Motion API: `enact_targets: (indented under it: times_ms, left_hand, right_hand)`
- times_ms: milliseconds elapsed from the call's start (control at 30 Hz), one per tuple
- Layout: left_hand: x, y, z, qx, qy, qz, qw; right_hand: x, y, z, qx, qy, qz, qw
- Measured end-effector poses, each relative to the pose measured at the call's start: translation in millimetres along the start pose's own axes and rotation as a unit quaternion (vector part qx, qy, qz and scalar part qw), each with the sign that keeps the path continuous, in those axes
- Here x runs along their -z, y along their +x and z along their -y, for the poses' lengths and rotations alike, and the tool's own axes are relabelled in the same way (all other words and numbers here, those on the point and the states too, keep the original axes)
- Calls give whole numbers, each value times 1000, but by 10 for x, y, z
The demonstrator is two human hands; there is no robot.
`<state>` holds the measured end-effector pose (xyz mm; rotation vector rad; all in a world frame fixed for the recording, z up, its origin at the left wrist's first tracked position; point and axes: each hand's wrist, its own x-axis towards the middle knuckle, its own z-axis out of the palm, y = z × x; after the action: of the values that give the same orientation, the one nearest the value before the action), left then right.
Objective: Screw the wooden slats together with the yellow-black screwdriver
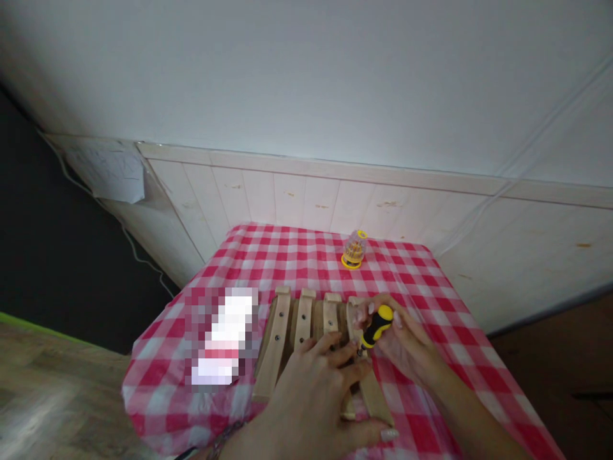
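A slatted wooden piece [272,367] lies on the table, its several pale curved slats fixed to crosspieces with dark screws. Across its slats rests my left hand [316,383], fingers spread, thumb by the near end of the rightmost slat. My right hand [407,338] grips a yellow-and-black screwdriver [378,327] from the right side. The screwdriver is tilted, its tip down at the rightmost slat close to my left fingertips. My left hand hides part of the middle slats.
A clear bit holder with yellow ends [354,250] stands at the back of the table. Left of the wood lies a blurred-out white item [230,335]. A red-and-white checked tablecloth [268,255] covers the table, which meets a panelled wall [306,198].
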<state>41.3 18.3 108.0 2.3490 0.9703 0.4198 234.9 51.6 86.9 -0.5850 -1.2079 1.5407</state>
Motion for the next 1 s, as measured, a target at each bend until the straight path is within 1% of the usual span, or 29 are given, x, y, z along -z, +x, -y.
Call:
enact_targets:
  times_ms: [67, 200, 267, 333, 400, 500, 633, 833, 900, 1000]
  left_hand:
    - [6, 2, -9, -3, 0, 3, 1000]
    - [9, -12, -19, -4, 3, -1, 1000]
    - [6, -19, -19, -1, 7, -6, 1000]
    - [1, -18, -14, 1, 11, -3, 1000]
    - [-6, -13, -7, 1, 11, -2, 1000]
    - [-14, -4, 1, 1, 5, -12, 1000]
    - [-10, -5, 0, 0, 1, -10, 1000]
    - [-16, -18, 7, 0, 12, -8, 1000]
    - [-17, -17, 10, -3, 8, -9, 1000]
    - [-14, -11, 12, -2, 4, -7, 1000]
  right_hand:
    - [15, -2, -9, 16, -14, -7, 1000]
    - [26, 7, -39, 23, -15, 18, 999]
    - [6, 12, -41, 20, -2, 19, 1000]
    - [-14, 14, -36, 8, 10, -1, 1000]
    - [-19, 12, -35, -20, 24, -20, 999]
    - [9, 7, -53, -49, 51, -27, 997]
    - [47, 8, -88, -33, 55, -22, 998]
    - [34, 1, -26, 4, -17, -5, 1000]
    - [24, -3, 9, 19, -29, -5, 999]
    - [8, -4, 24, 21, -32, 4, 999]
